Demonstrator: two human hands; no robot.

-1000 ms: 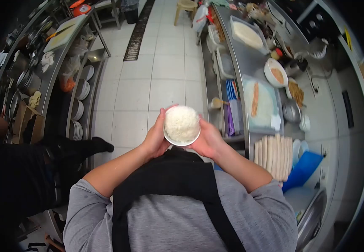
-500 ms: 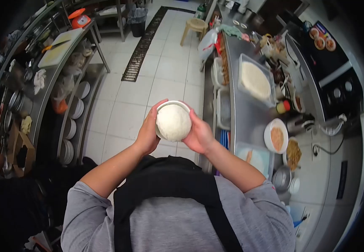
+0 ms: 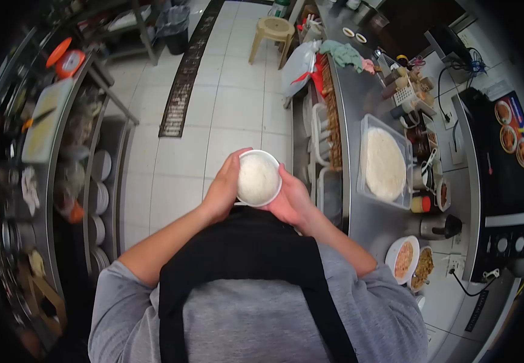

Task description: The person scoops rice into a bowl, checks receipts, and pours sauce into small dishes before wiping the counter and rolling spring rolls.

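Note:
A small white bowl (image 3: 278,166) is held between both of my hands in front of the apron. White food (image 3: 258,178), which looks like cooked rice, fills it with a smooth, rounded top. The fingers of my left hand (image 3: 222,186) curve round one side of the bowl. Across from it, my right hand (image 3: 293,201) cups the other side and underside, its thumb near the rim. To the right, on the steel counter (image 3: 368,227), a clear plastic container (image 3: 409,151) holds a wide, flat mass of similar white food (image 3: 385,163).
At the right are a bowl of pinkish food (image 3: 403,259), a red-lidded jar (image 3: 420,204) and a basket of bottles (image 3: 406,95). A cutting board (image 3: 45,124) with a knife lies on the left table, near an orange scale (image 3: 68,63). A stool (image 3: 272,33) stands ahead on the tiled floor.
The view has turned slightly right. The white mound, earlier domed high toward the camera, now sits lower inside the bowl's rim. Both hands have kept hold of the bowl.

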